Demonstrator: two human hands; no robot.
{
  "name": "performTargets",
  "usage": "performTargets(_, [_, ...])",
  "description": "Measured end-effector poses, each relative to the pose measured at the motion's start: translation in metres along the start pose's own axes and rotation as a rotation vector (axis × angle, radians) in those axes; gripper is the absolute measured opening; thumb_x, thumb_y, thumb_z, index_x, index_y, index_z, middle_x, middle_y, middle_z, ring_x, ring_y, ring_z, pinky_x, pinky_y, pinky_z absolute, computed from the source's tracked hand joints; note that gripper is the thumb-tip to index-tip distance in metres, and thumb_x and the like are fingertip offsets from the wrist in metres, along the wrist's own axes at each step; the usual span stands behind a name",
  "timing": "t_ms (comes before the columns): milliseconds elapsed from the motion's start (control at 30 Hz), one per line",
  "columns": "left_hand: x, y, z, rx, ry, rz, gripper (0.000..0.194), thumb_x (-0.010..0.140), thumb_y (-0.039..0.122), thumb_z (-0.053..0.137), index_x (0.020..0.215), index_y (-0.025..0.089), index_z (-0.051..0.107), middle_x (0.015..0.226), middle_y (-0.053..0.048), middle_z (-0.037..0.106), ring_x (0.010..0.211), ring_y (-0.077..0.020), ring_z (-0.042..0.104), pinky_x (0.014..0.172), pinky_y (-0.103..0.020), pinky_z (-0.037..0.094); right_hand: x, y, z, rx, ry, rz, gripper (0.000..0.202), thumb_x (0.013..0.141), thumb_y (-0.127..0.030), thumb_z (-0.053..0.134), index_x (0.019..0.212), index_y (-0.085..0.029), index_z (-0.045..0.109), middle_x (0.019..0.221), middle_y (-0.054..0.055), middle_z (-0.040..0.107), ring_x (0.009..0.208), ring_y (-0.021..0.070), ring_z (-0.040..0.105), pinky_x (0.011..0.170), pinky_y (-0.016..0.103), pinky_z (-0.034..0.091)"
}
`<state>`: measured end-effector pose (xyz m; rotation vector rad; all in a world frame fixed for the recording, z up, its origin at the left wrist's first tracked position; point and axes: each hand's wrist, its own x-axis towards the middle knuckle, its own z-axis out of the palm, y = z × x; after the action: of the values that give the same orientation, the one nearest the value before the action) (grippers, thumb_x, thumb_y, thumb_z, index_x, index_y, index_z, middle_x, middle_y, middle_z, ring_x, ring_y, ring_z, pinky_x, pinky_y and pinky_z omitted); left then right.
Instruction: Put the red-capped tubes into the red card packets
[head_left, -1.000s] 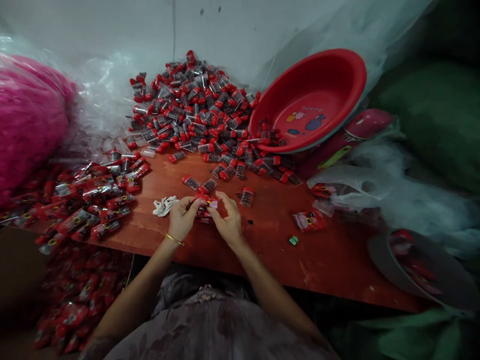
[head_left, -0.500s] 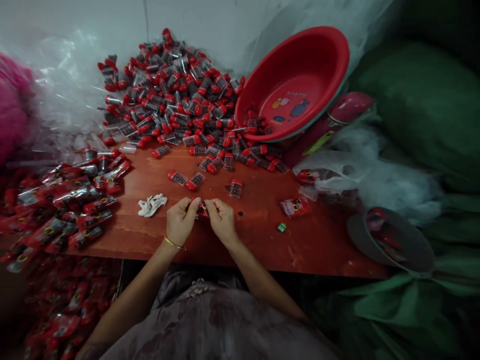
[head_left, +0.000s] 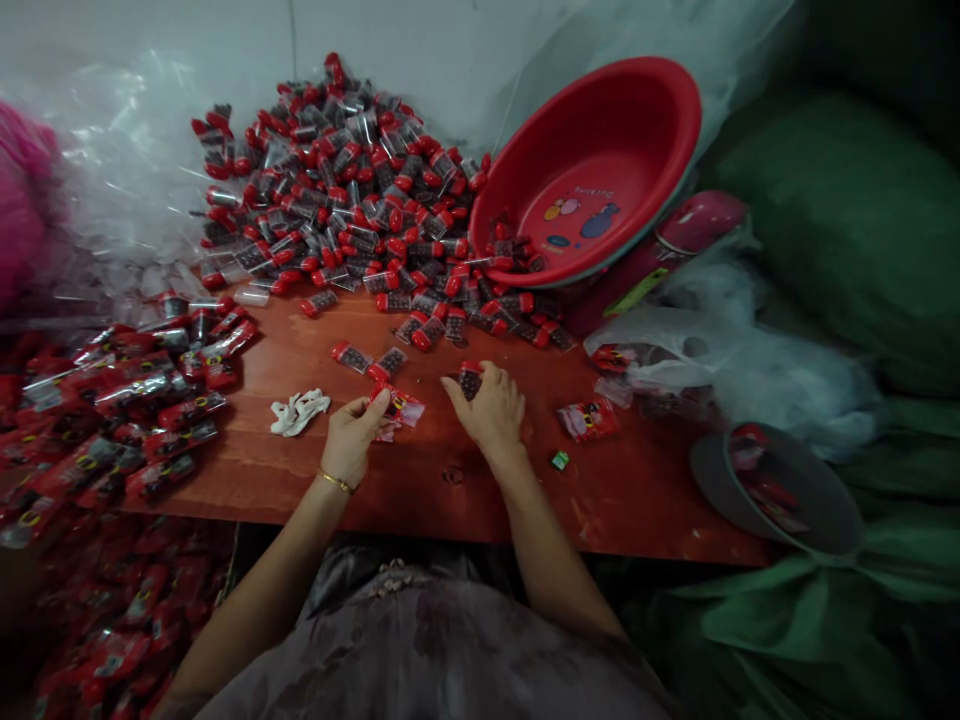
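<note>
My left hand [head_left: 352, 432] pinches a small red printed plastic packet [head_left: 406, 407] between thumb and fingers, held above the wooden table. To its right, my right hand [head_left: 491, 410] has its thumb and fingers around a small clear jar with a red cap [head_left: 470, 381] and dark contents. Part of that jar is hidden by the fingers. Just beyond the packet, two more such jars lie on the table, one of them a red-capped jar [head_left: 388, 364]. A crumpled white cloth-like piece [head_left: 299, 412] lies left of my left hand.
A large heap of red-capped jars [head_left: 352, 200] rises against the wall beside a tilted red basin [head_left: 637, 120]. Filled red packets [head_left: 142, 400] are piled at left. On the right are a loose packet [head_left: 587, 420], a small green piece [head_left: 559, 460] and a grey bowl [head_left: 825, 500].
My hands have parted from the packet they both held. The right hand has moved right and forward onto a jar. The left keeps the packet, now more visible.
</note>
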<state>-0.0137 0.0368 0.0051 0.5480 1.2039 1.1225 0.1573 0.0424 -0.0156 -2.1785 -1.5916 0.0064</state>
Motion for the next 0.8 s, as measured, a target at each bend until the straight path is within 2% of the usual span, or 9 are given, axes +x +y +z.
performTargets(67, [-0.001,-0.001,0.002,-0.015,-0.014,-0.028,0.051,0.036,0.048,0.084,0.061,0.012,0.058,0.055,0.001,0.063,0.048,-0.0092,0.058,0.053,-0.022,0.049,0.006,0.01,0.003,-0.139,-0.052,0.001,0.055,0.078,-0.054,0.056,0.111,-0.01,0.054,0.1,0.019,0.062,0.092,0.0314,0.057,0.073,0.036,0.039])
performTargets(200, [-0.004,-0.003,0.005,-0.036,-0.019,-0.047,0.052,0.036,0.048,0.084,0.062,0.012,0.059,0.056,0.001,0.063,0.049,-0.0098,0.059,0.053,-0.022,0.048,0.005,0.026,0.009,-0.166,-0.144,-0.063,0.025,0.083,-0.027,0.046,0.099,-0.011,0.059,0.095,0.017,0.064,0.09,0.0283,0.059,0.073,0.035,0.04])
performTargets(267, [-0.006,-0.002,0.005,-0.05,-0.019,-0.053,0.051,0.036,0.047,0.085,0.062,0.012,0.058,0.055,0.001,0.063,0.048,-0.0097,0.059,0.051,-0.021,0.047,-0.002,0.034,0.004,-0.031,-0.169,-0.064,0.022,0.082,-0.023,0.043,0.09,-0.013,0.06,0.089,0.015,0.066,0.084,0.0254,0.06,0.072,0.034,0.041])
performTargets(367, [-0.007,0.002,0.003,-0.071,-0.015,-0.056,0.051,0.034,0.046,0.085,0.06,0.013,0.057,0.051,0.003,0.06,0.046,-0.0091,0.057,0.05,-0.021,0.046,-0.021,0.045,-0.014,0.418,-0.258,-0.068,0.022,0.084,-0.029,0.041,0.088,-0.016,0.059,0.081,0.008,0.067,0.071,0.0189,0.062,0.068,0.03,0.045])
performTargets(433, [-0.008,0.003,0.002,-0.074,-0.026,-0.054,0.051,0.033,0.046,0.085,0.059,0.013,0.057,0.05,0.003,0.059,0.046,-0.0086,0.056,0.052,-0.021,0.046,-0.036,0.047,-0.031,0.77,-0.412,-0.037,0.024,0.086,-0.036,0.041,0.09,-0.018,0.057,0.075,0.004,0.066,0.059,0.0142,0.061,0.062,0.027,0.047])
performTargets(500, [-0.008,0.002,0.002,-0.053,-0.054,-0.04,0.05,0.035,0.047,0.085,0.06,0.013,0.059,0.051,0.004,0.059,0.046,-0.0077,0.054,0.053,-0.022,0.046,-0.049,0.044,-0.047,0.997,-0.569,0.014,0.025,0.084,-0.04,0.044,0.088,-0.018,0.056,0.067,0.001,0.064,0.05,0.0117,0.057,0.053,0.025,0.047])
performTargets(567, [-0.009,0.0,0.002,-0.011,-0.094,-0.007,0.047,0.039,0.049,0.083,0.06,0.013,0.061,0.051,0.003,0.059,0.045,-0.0067,0.052,0.051,-0.02,0.044,-0.058,0.04,-0.058,1.089,-0.644,0.052,0.026,0.081,-0.041,0.049,0.088,-0.017,0.058,0.059,-0.002,0.059,0.045,0.0102,0.053,0.045,0.022,0.043])
performTargets(633, [-0.01,-0.003,0.003,0.037,-0.136,0.037,0.045,0.043,0.05,0.082,0.059,0.013,0.062,0.052,0.003,0.059,0.046,-0.0062,0.051,0.049,-0.019,0.041,-0.062,0.035,-0.063,1.091,-0.664,0.056,0.026,0.079,-0.039,0.052,0.089,-0.017,0.061,0.054,-0.003,0.055,0.042,0.0087,0.049,0.04,0.02,0.039])
performTargets(800, [-0.013,-0.003,0.001,0.178,-0.278,0.131,0.038,0.052,0.048,0.079,0.065,0.014,0.069,0.062,0.0,0.066,0.058,-0.0096,0.055,0.06,-0.022,0.045,-0.059,0.03,-0.057,1.019,-0.721,0.02,0.024,0.077,-0.036,0.053,0.085,-0.016,0.063,0.05,-0.005,0.052,0.038,0.0058,0.043,0.038,0.017,0.033])
